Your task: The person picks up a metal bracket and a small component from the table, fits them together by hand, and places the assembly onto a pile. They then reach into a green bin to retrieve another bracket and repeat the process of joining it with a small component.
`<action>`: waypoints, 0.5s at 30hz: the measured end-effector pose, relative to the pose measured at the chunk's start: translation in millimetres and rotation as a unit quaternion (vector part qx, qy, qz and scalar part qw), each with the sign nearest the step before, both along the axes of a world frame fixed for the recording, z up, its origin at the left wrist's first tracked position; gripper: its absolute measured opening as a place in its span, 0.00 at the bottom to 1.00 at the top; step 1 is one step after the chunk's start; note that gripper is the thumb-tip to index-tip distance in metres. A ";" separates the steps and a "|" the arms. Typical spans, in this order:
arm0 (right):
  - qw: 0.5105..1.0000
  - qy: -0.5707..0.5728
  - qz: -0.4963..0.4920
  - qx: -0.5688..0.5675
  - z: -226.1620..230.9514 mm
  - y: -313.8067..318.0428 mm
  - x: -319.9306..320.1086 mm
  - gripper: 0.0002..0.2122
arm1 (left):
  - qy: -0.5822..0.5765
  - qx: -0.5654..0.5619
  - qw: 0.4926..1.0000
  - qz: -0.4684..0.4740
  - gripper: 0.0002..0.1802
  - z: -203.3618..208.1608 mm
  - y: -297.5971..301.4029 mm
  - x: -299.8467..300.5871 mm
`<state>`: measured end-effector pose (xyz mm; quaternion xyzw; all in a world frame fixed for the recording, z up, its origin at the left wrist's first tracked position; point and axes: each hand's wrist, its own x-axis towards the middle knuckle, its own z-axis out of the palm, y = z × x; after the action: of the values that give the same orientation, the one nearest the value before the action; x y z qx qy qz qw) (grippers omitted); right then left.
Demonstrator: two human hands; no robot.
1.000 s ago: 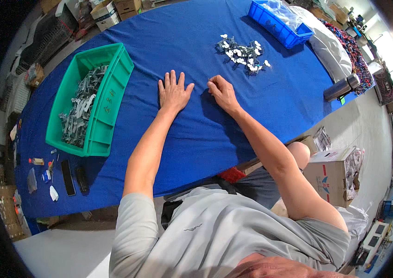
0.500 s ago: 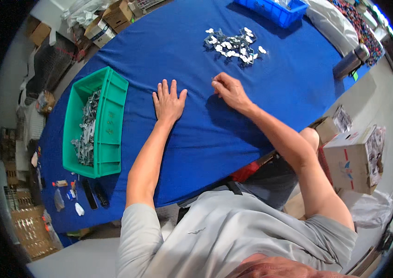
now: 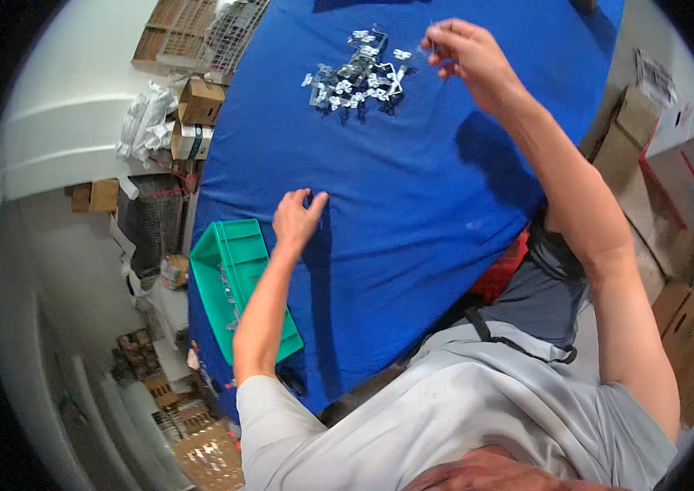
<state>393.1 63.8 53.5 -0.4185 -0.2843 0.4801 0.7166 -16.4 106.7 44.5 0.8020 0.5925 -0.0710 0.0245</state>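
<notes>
My right hand [image 3: 469, 61] is raised at the upper right of the blue cloth, its fingers pinched together. Something small and thin seems to show at the fingertips, too blurred to name. Left of that hand lies a loose pile of small metal pieces with whitish flat ends [image 3: 355, 86]. My left hand [image 3: 296, 219] hovers over the cloth by the green bin, thumb apart from the bent fingers, with nothing seen in it. The green plastic bin [image 3: 242, 237] has metal pieces inside and is partly hidden by my left forearm.
A blue cloth [image 3: 396, 196] covers the table. Cardboard boxes [image 3: 199, 100] and a wire rack [image 3: 228, 37] stand beyond its left side. At the right are a white carton [image 3: 686, 155] and brown cardboard [image 3: 686, 323]. A dark object lies by the bin's near end.
The view has swung, shifting the bin and pile. My right hand has gone forward to the right of the pile. My left hand has gone from flat with spread fingers to bent fingers.
</notes>
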 end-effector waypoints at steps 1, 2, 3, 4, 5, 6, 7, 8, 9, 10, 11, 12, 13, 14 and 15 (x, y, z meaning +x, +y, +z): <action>1.000 0.012 -0.007 -0.004 -3.3 -0.7 3.9 0.11 | -0.024 -0.038 0.999 -0.010 0.26 15.0 23.9 7.6; 0.999 0.034 -0.006 -0.012 -4.0 4.0 8.8 0.09 | -0.076 0.028 0.993 -0.081 0.22 21.3 49.3 12.9; 0.998 0.053 -0.006 -0.024 -8.3 5.8 13.4 0.08 | -0.119 0.115 0.968 -0.187 0.18 29.2 71.0 37.4; 0.999 0.042 0.008 -0.029 -15.8 6.6 16.0 0.08 | -0.145 0.146 0.951 -0.230 0.15 37.0 88.3 69.7; 0.998 0.048 0.005 -0.031 -15.0 6.2 16.4 0.08 | -0.175 0.136 0.933 -0.284 0.16 44.8 102.2 99.9; 0.999 0.049 -0.001 -0.020 -9.0 4.2 17.1 0.08 | -0.176 0.157 0.913 -0.333 0.18 45.1 112.0 131.2; 0.999 0.046 -0.011 -0.009 -5.2 2.4 20.0 0.08 | -0.166 0.156 0.899 -0.375 0.18 41.0 125.0 161.6; 0.999 0.047 -0.016 -0.010 -5.2 2.0 21.0 0.08 | -0.155 0.156 0.882 -0.416 0.19 34.7 137.6 186.5; 0.999 0.030 -0.022 -0.014 -6.8 1.5 20.3 0.08 | -0.155 0.153 0.881 -0.420 0.19 23.5 147.2 205.4; 0.999 0.015 -0.026 -0.017 -7.6 2.0 17.6 0.08 | -0.124 0.163 0.884 -0.420 0.19 13.9 155.4 219.6; 0.999 0.017 -0.028 -0.017 -6.4 3.4 14.4 0.08 | -0.092 0.175 0.886 -0.419 0.20 8.9 163.4 229.2; 1.000 0.005 -0.022 -0.016 -5.6 3.0 12.3 0.08 | -0.093 0.171 0.885 -0.423 0.20 0.7 173.1 235.6; 1.000 -0.004 -0.010 -0.013 -5.5 5.8 9.7 0.08 | -0.089 0.113 0.920 -0.365 0.24 -4.0 181.4 236.1; 1.000 -0.006 -0.007 -0.008 -6.4 8.8 6.8 0.09 | -0.083 0.056 0.947 -0.304 0.27 -7.2 187.9 232.5; 1.000 -0.005 -0.011 -0.011 -7.9 7.8 7.8 0.09 | -0.083 0.052 0.947 -0.307 0.27 -9.3 185.7 235.3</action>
<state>400.9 71.6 45.6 -0.4317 -0.2778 0.4736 0.7156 218.9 292.4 35.2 0.9485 0.3159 0.0227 0.0086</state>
